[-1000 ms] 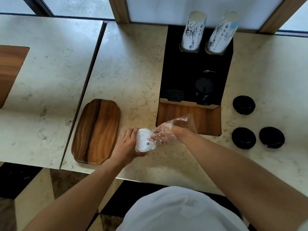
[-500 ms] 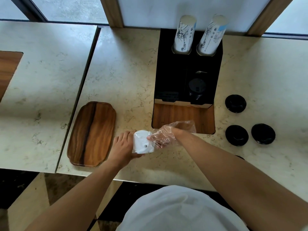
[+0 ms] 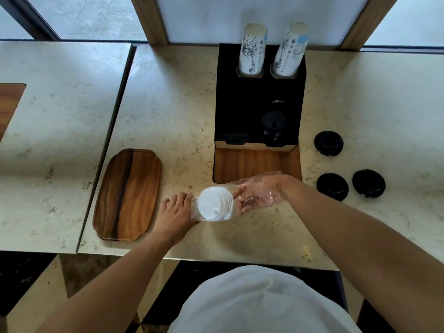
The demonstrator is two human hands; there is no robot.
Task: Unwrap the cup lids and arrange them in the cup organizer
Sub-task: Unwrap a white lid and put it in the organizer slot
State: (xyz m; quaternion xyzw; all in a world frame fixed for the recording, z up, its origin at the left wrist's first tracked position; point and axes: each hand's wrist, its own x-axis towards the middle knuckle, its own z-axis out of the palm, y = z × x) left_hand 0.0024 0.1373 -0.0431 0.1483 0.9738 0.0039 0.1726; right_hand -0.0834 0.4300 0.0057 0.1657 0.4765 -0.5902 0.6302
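Head view: white lids half out of their wrap

My left hand (image 3: 176, 213) grips the stack of white cup lids (image 3: 215, 204) just above the table (image 3: 168, 111). My right hand (image 3: 260, 193), inside the clear plastic wrap (image 3: 258, 182), pinches the stack's far end. The cup organizer (image 3: 260, 109) stands just behind.

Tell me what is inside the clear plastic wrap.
The clear plastic wrap holds a stack of white lids and the right hand. The lid count is hidden; only the top one shows.
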